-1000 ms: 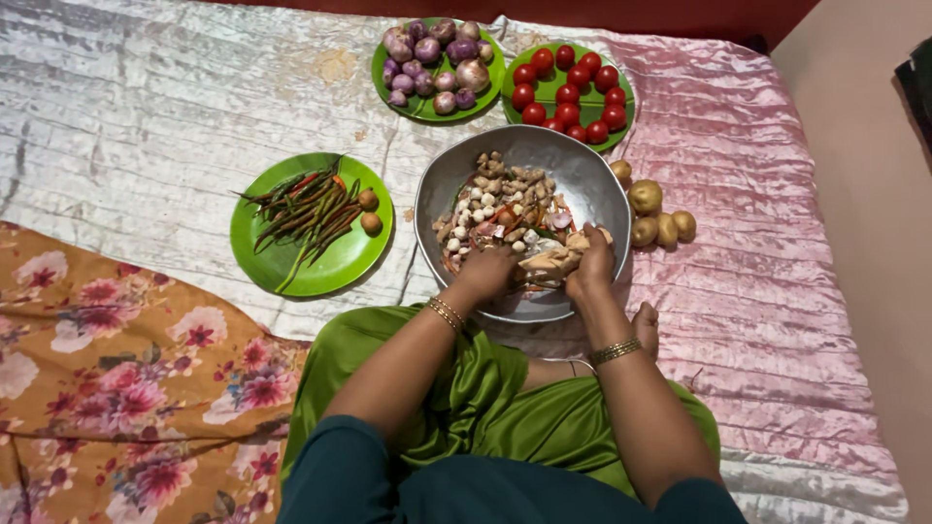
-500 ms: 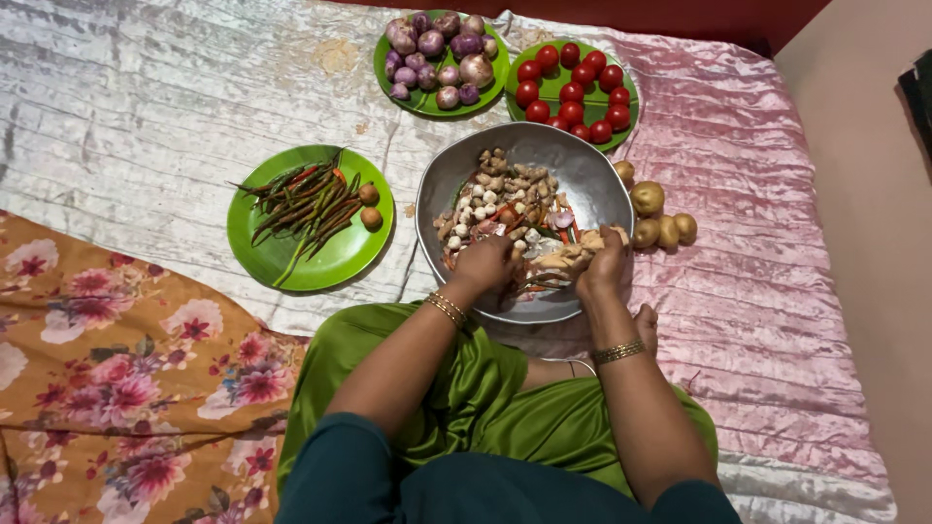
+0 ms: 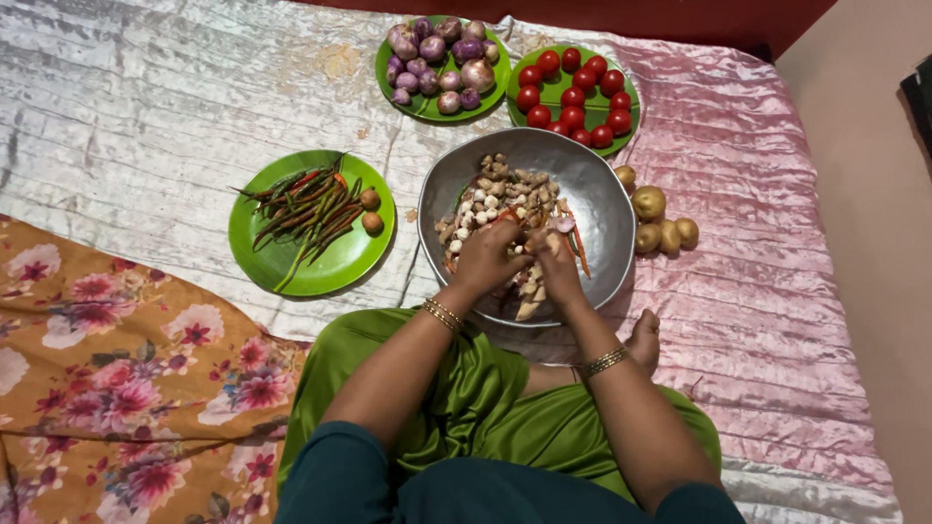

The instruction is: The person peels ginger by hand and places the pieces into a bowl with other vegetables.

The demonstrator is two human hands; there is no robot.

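A large metal bowl [image 3: 604,199] sits in front of my lap. It holds a mix of garlic cloves [image 3: 473,206], ginger pieces [image 3: 515,180] and thin orange strips [image 3: 579,243]. My left hand [image 3: 488,258] and my right hand [image 3: 559,267] are both down in the bowl's near half, side by side and almost touching. Their fingers are bent into the mix, which hides what they grip. Pale ginger chunks [image 3: 528,303] lie just below my right hand.
On the shiny sheet stand three green plates: one with long chillies [image 3: 309,206] to the left, one with small onions [image 3: 439,60] and one with tomatoes [image 3: 575,92] at the back. Potatoes [image 3: 662,221] lie right of the bowl. A floral cloth [image 3: 126,388] covers the near left.
My right hand has moved left from the bowl's right rim to the middle, next to my left hand. The ginger chunks it held now lie in the bowl's near part.
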